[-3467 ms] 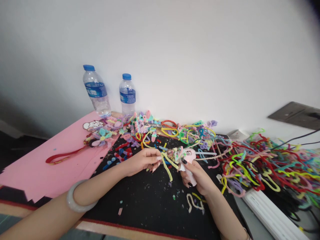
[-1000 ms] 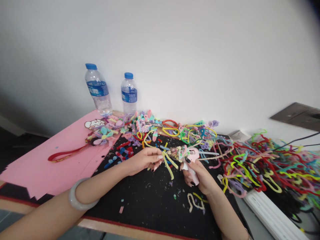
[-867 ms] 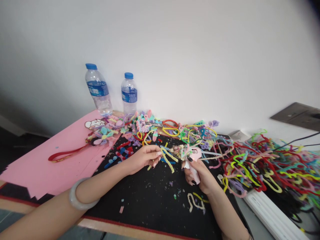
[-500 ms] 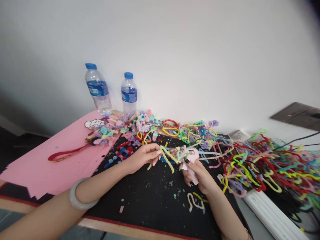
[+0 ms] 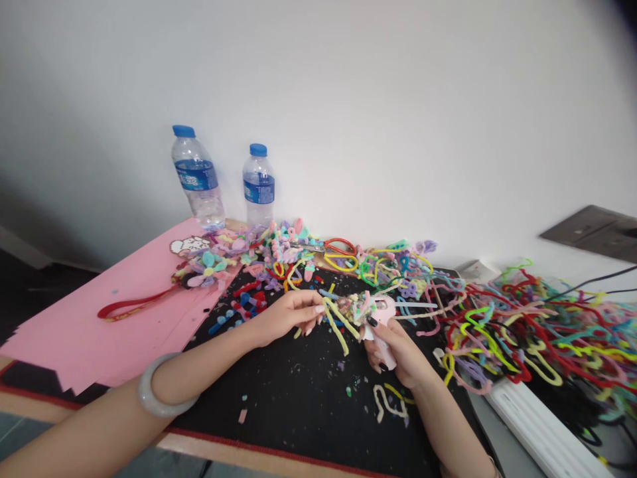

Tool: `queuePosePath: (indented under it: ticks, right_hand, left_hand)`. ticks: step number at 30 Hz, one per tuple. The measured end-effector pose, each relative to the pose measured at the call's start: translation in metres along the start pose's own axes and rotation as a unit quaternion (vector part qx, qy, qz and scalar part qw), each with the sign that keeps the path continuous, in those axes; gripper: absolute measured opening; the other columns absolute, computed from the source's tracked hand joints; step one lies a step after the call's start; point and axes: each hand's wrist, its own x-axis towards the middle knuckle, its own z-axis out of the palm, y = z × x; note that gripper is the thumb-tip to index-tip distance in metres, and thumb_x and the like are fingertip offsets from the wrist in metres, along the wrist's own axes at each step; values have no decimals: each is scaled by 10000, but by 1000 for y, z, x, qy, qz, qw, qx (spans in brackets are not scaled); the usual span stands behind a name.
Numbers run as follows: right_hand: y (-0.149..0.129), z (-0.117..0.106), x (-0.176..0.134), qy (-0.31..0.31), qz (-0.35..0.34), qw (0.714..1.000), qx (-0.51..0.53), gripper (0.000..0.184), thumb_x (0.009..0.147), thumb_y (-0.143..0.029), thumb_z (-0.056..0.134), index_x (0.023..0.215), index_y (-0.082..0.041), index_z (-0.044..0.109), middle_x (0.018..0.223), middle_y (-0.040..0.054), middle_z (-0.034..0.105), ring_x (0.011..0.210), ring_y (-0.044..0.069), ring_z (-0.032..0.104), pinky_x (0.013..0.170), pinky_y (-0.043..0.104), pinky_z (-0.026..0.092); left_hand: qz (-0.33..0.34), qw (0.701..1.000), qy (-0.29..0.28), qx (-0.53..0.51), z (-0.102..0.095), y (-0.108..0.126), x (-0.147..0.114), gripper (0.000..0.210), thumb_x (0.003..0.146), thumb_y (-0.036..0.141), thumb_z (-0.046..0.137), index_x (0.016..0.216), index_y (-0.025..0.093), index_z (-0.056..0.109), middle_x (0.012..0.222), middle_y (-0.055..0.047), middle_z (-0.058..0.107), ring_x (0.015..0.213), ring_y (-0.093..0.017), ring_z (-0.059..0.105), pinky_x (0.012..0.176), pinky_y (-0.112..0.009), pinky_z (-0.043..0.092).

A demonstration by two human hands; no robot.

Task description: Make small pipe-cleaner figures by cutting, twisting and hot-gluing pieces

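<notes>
My right hand is wrapped around the handle of a pale pink hot glue gun. A whitish glue stick pokes out of its back, and its nozzle end faces left, hidden behind a small clump of coloured fuzzy bits. At the left of that clump, my left hand has its thumb and fingers pinched on a bent pale yellow pipe cleaner. One length of it hangs down over the black mat. Whether the glue gun touches the pipe cleaner cannot be made out.
Heaped pipe cleaners cover the right side, beside a white power strip. Scissors lie at the back among fuzzy pieces. Two water bottles stand by the wall. Pink paper sheets lie left, carrying a red strap.
My left hand has shifted very slightly to the right with the yellow pipe cleaner, whose hanging end sits a little lower. My right hand keeps its hold on the glue gun.
</notes>
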Motion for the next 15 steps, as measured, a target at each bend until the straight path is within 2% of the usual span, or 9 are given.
queuePosePath:
  ticks: [15]
  right_hand:
    - [0,-2,-1,-2,8,1000,12,331,730,-452,660,713,-156,512,433,-70,426,326,52,356,318,178,356]
  left_hand:
    - [4,1000,2,-2,0,2,0,265,845,385,529,735,145,505,541,31,480,470,-79,442,473,-202,340]
